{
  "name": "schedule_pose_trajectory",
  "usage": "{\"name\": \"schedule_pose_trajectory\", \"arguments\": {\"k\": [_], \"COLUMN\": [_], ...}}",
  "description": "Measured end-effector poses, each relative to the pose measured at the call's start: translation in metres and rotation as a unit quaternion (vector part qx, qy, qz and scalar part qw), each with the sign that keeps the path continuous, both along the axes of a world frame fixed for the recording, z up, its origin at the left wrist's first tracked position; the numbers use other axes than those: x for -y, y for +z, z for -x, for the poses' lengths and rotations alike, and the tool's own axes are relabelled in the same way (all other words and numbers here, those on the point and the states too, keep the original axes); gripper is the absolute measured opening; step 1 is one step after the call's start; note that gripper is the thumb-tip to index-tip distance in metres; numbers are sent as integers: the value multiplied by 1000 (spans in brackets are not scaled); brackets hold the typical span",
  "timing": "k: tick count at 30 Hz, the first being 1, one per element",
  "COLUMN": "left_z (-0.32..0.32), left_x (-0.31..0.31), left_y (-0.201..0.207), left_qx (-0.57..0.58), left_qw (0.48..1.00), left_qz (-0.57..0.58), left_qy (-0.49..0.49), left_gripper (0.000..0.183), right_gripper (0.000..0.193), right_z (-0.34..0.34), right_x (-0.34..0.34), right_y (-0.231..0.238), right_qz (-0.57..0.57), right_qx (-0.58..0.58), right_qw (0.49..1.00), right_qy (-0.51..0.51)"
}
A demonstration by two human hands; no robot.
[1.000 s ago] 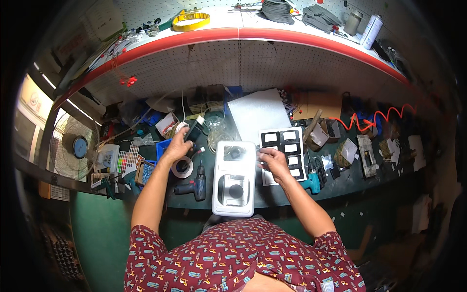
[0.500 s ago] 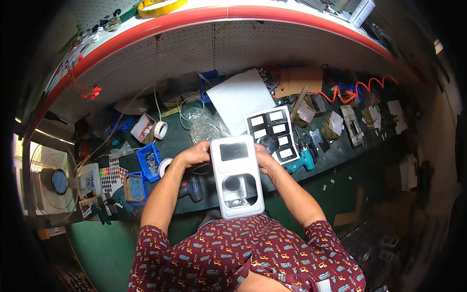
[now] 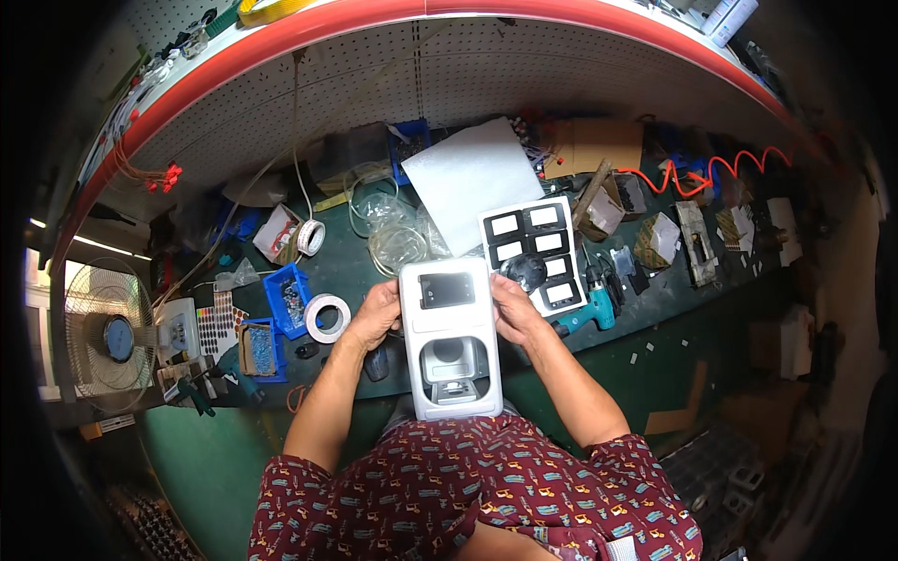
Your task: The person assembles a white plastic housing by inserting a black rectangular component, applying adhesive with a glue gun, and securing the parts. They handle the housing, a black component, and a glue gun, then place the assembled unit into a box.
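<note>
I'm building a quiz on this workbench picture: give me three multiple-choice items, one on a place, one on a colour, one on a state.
1. Where is the roll of white tape? A left of the left hand; B on the shelf; C on the fan.
2. What colour is the coiled hose? A green; B red; C white.
3. How is the white casing held? A one hand; B lying untouched; C both hands.
Answers: 1 A, it lies on the bench beside that hand. 2 B, clearly red. 3 C, the right hand grips the other side.

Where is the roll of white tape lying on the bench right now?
In the head view, the roll of white tape lies flat on the green bench, just left of the left hand and right of a blue bin.
</note>
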State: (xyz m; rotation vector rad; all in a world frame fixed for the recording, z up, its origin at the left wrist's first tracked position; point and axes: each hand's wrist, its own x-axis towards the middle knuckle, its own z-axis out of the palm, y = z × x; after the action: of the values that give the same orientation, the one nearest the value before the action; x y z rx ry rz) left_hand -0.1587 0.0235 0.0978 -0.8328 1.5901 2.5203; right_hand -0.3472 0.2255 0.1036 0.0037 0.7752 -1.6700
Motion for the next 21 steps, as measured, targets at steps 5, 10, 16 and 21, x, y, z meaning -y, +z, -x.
{"name": "schedule_pose_trajectory", "arguments": {"k": [5,10,16,21], "left_z": [-2,0,-3,0], "left_x": [-14,-24,-22,-23], "left_y": [-4,-7,-20,-11], "left_qx": [-15,-59,-78,-66], "left_qw": [996,981,970,968], "left_qz": [-51,-151,-205,-222], "left_qy": [72,106,102,101], "left_gripper": [19,19,25,25], "right_gripper": [32,44,54,60], "right_z": [0,4,-5,-11], "right_x": [-1,-6,-2,-3], "right_y": [7,-14,-24,-31], "right_qz": [25,75,116,113], "right_qx": [19,57,129,157], "right_qw": [1000,995,984,981], "right_qy": [0,21,32,25]}}
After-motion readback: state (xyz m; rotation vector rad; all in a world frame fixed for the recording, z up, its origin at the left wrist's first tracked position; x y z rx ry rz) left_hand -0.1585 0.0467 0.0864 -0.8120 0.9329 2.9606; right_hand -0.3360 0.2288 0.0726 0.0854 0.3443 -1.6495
